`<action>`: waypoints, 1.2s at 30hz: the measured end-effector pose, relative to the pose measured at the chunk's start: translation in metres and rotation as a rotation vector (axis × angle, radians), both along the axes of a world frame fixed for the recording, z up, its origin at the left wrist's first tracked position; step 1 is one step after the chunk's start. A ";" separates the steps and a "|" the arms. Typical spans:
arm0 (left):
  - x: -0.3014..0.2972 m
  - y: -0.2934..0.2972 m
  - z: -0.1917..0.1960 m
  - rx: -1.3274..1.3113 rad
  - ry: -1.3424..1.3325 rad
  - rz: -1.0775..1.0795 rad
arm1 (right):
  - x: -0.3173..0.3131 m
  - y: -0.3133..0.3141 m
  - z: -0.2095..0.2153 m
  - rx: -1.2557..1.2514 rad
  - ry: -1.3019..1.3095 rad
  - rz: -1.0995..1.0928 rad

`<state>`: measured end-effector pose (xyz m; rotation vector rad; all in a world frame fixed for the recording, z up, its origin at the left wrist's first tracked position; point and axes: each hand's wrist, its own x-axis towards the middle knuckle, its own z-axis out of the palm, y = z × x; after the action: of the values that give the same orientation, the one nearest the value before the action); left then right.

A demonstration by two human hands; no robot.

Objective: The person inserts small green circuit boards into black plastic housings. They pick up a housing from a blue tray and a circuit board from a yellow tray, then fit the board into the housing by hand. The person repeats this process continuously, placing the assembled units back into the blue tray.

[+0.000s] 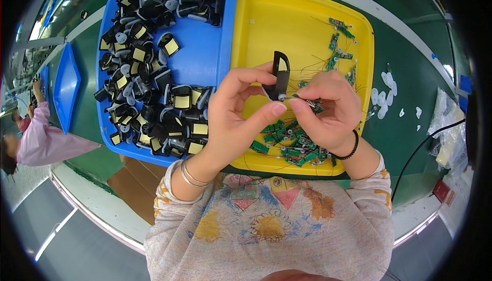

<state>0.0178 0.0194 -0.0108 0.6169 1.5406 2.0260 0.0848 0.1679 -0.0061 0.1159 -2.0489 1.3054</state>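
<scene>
Over the yellow tray (256,40), my left hand (238,109) is closed on a black plastic housing (282,78), which it holds upright with a pale yellow pad showing near its top. My right hand (330,109) pinches a small green circuit board (313,105) right beside the housing's lower end. Fingers partly cover the board, and I cannot tell whether the two parts touch. Below my hands, several loose circuit boards (300,153) with thin wires lie in a pile in the tray. More boards (333,42) are spread along its right side.
On the left, a blue tray (205,50) holds many black housings (138,53) with yellow pads. White oval pieces (382,96) lie right of the yellow tray, near a clear plastic bag (448,127) and a black cable (423,145). A person in pink (48,132) is at far left.
</scene>
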 end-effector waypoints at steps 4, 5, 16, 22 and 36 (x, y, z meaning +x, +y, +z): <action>0.000 0.000 0.000 0.005 0.014 0.004 | 0.000 -0.001 -0.002 -0.026 -0.008 0.012; 0.000 0.000 0.000 0.007 0.016 0.003 | 0.000 -0.001 -0.003 -0.024 -0.004 0.020; 0.001 -0.001 0.000 0.012 0.104 0.012 | 0.000 -0.005 -0.003 -0.109 -0.100 0.062; 0.000 -0.003 0.000 0.017 0.123 -0.023 | 0.001 -0.006 -0.002 -0.079 -0.115 0.091; -0.002 -0.008 0.000 0.173 -0.258 -0.222 | 0.000 -0.005 -0.006 -0.158 -0.139 0.262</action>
<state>0.0156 0.0111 -0.0108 0.5405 1.1072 1.9920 0.0852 0.1630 -0.0121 0.2342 -2.0882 1.6730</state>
